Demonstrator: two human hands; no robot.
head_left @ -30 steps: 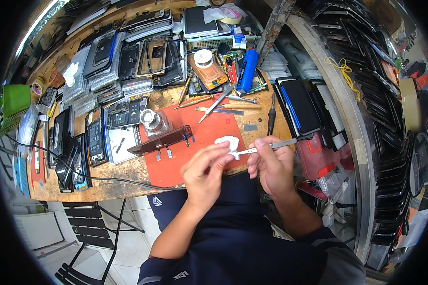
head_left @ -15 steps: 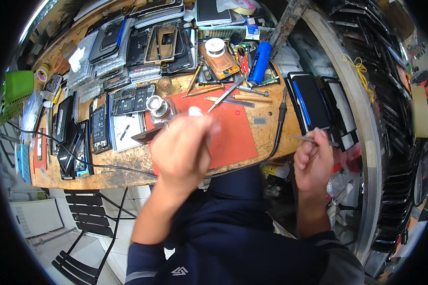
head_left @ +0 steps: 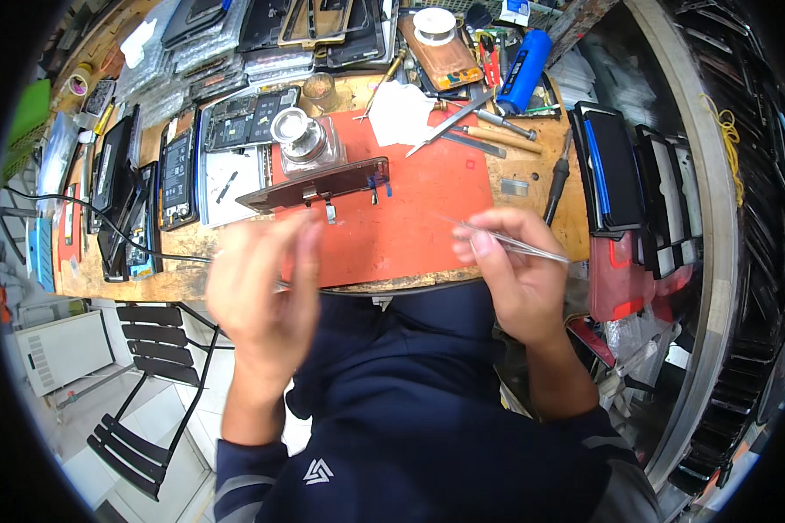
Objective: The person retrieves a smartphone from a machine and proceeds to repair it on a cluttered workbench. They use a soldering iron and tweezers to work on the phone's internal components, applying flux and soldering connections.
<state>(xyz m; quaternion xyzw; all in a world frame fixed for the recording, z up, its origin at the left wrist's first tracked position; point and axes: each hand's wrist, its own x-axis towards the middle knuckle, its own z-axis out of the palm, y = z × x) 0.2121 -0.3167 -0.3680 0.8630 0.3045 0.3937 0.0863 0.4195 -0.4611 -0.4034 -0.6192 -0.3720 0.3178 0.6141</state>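
My right hand (head_left: 528, 279) is closed around a pair of thin metal tweezers (head_left: 532, 251), their tips pointing left over the edge of the red mat (head_left: 410, 235). At the mat's near left edge my left hand (head_left: 262, 301) is raised and smeared by motion, so its finger grip is unclear. Just beyond it, a dark phone screen panel (head_left: 323, 185) with small flex cables hanging from it leans against a clear glass pump bottle (head_left: 301, 139). A crumpled white tissue (head_left: 401, 113) lies at the mat's far edge, close to a metal file (head_left: 449, 122).
Opened phones (head_left: 179, 179) and a white pad (head_left: 235, 187) fill the bench's left. Behind are stacked phone parts (head_left: 227, 61), a solder spool (head_left: 434, 26) and a blue cylinder (head_left: 525, 71). A soldering iron (head_left: 560, 174) lies right, beside black cases (head_left: 615, 170). A cord (head_left: 139, 248) crosses the front left.
The white tissue now lies spread on the far mat; my left hand has pulled back toward me. My right hand has brought the tweezers left, toward the mat. The view has shifted.
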